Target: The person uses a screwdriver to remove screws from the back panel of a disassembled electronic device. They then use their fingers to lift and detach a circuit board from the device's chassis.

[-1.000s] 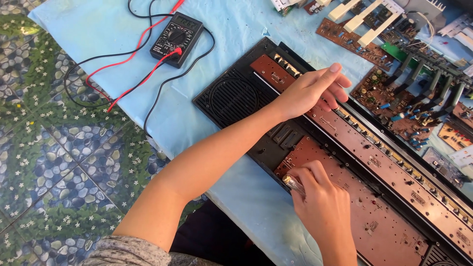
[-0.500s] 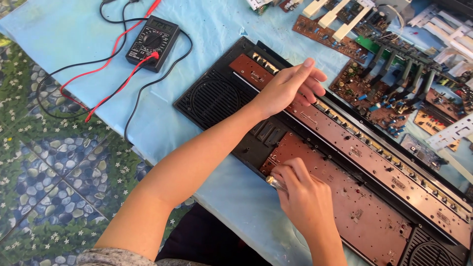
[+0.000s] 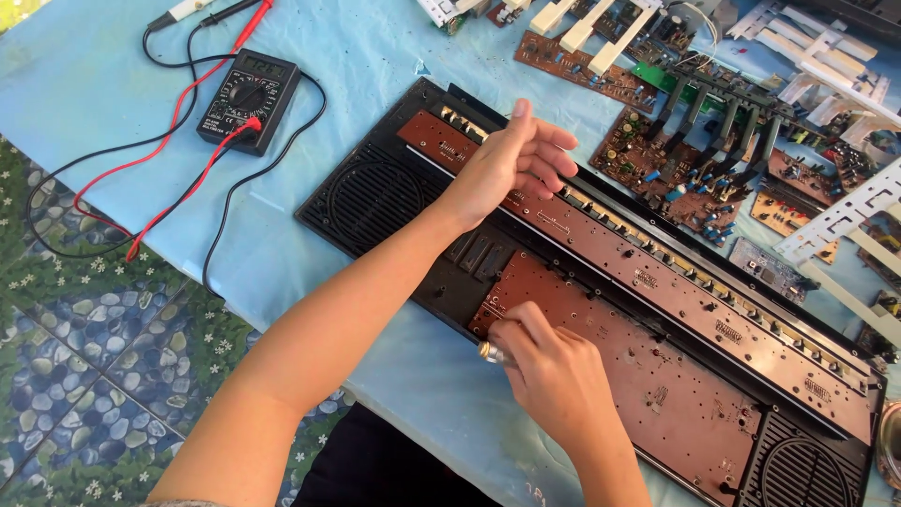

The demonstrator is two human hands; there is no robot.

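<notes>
An opened black electronic keyboard case (image 3: pixel 375 202) lies diagonally on a light blue cloth, with long brown circuit boards (image 3: pixel 657 376) inside it. My left hand (image 3: pixel 511 161) hovers flat over the upper left end of the boards, fingers together and holding nothing. My right hand (image 3: pixel 554 380) is closed around a small tool with a silver metal end (image 3: pixel 490 353), at the near edge of the lower brown board. The tool's tip is hidden under my fingers.
A black multimeter (image 3: pixel 249 99) with red and black leads (image 3: pixel 141 178) lies at the upper left. Loose circuit boards (image 3: pixel 676 178) and white key strips (image 3: pixel 845 221) are spread along the top and right. A tiled floor (image 3: pixel 84 357) shows at the lower left.
The view has shifted, so everything sits more to the right and lower. My left hand has lifted slightly off the board. My right hand stays at the board's near edge with the tool.
</notes>
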